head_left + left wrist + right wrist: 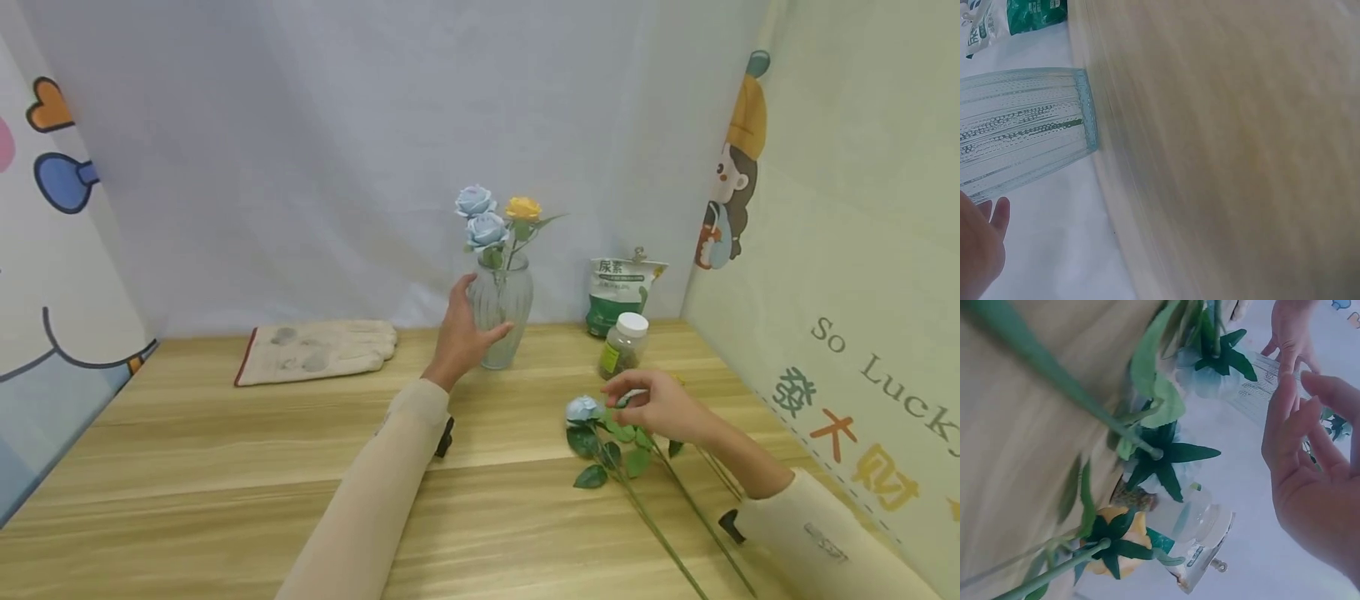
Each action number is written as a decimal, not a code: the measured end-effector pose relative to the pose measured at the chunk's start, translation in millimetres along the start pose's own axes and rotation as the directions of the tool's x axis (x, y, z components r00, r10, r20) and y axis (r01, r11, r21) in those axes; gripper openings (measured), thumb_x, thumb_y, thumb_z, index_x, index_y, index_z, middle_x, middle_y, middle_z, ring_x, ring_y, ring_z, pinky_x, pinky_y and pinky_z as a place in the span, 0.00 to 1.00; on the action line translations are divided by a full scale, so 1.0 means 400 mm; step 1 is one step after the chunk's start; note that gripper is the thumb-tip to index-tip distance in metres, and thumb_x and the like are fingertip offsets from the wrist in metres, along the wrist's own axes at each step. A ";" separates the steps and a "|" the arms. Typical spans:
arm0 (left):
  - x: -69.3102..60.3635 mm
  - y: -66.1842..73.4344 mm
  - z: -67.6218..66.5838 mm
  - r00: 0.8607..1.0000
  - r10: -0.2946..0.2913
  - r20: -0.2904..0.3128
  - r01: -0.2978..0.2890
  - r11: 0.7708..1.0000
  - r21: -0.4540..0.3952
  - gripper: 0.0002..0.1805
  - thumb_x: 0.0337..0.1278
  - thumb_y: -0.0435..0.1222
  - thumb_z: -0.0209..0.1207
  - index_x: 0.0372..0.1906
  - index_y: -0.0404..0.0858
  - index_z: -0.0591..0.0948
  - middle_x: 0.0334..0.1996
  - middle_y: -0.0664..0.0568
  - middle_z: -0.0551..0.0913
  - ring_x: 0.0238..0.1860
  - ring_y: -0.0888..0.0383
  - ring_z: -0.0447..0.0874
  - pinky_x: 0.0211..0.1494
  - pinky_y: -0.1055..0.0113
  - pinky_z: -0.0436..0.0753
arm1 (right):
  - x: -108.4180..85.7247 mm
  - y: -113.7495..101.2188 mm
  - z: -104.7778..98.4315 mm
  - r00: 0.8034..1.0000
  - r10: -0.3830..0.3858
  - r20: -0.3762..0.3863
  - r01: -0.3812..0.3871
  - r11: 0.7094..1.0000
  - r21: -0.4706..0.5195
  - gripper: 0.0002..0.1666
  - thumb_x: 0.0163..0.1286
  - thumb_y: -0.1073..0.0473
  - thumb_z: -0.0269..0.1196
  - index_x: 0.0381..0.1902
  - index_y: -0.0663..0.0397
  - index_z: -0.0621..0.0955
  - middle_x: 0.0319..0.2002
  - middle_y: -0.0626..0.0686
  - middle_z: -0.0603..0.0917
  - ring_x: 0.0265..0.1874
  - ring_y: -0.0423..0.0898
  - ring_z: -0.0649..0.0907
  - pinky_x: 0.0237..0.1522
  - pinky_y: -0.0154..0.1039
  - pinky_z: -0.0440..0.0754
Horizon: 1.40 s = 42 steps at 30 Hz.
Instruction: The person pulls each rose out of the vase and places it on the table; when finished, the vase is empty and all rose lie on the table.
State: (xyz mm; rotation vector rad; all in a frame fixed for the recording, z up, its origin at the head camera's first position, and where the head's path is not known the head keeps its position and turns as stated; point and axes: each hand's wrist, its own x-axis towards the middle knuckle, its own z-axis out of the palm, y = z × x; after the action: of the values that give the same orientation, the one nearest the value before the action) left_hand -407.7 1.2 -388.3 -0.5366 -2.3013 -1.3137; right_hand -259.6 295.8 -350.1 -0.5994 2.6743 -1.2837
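A ribbed clear glass vase (504, 312) stands near the back edge, with two blue artificial roses (486, 229) and a yellow rose (522, 208) in it. My left hand (459, 337) is at the vase's left side, thumb stretched across its front; whether it touches the glass is unclear. My right hand (660, 407) hovers with loosely bent fingers and nothing between them. Below it lie long-stemmed roses: a blue rose (582, 410), a second blue rose (1169, 465) mostly hidden in the head view, and a yellow rose (1119, 540).
A white-capped jar (624, 343) sits behind the right hand, before a clipped green and white bag (621, 292). Cream work gloves (315, 350) lie at the back left of the wooden table (225, 475). Cloth walls (300, 167) enclose the back and sides.
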 end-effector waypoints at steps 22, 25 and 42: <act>0.005 -0.007 0.000 1.000 0.021 -0.005 -0.021 0.999 0.032 0.54 0.51 0.48 0.73 0.76 0.40 0.51 0.72 0.40 0.61 0.68 0.42 0.67 0.69 0.51 0.69 | 0.233 -0.114 0.038 0.947 -0.102 -0.305 0.086 0.994 -0.065 0.12 0.67 0.66 0.63 0.48 0.61 0.83 0.48 0.59 0.85 0.35 0.50 0.87 0.28 0.47 0.85; 0.004 -0.006 0.001 1.000 0.017 0.000 -0.017 0.999 0.028 0.54 0.51 0.48 0.73 0.76 0.40 0.51 0.72 0.40 0.61 0.68 0.42 0.67 0.69 0.51 0.69 | 0.259 -0.124 0.041 0.930 -0.092 -0.355 0.080 0.996 -0.049 0.12 0.68 0.64 0.63 0.48 0.61 0.83 0.49 0.60 0.85 0.38 0.52 0.87 0.30 0.45 0.85; 0.003 -0.013 0.004 0.999 0.039 -0.001 -0.039 0.998 0.047 0.54 0.53 0.46 0.72 0.76 0.38 0.51 0.72 0.39 0.60 0.69 0.42 0.66 0.69 0.51 0.69 | 0.372 -0.175 0.090 0.751 -0.364 -0.551 0.282 0.931 -0.231 0.10 0.62 0.69 0.62 0.41 0.66 0.85 0.46 0.60 0.85 0.45 0.57 0.83 0.39 0.49 0.83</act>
State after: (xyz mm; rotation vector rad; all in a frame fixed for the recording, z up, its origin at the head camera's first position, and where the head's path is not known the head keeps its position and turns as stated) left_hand -411.7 0.3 -392.1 -0.5615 -2.3021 -1.2380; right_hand -365.2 171.0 -309.4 -0.8315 3.2962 -1.6058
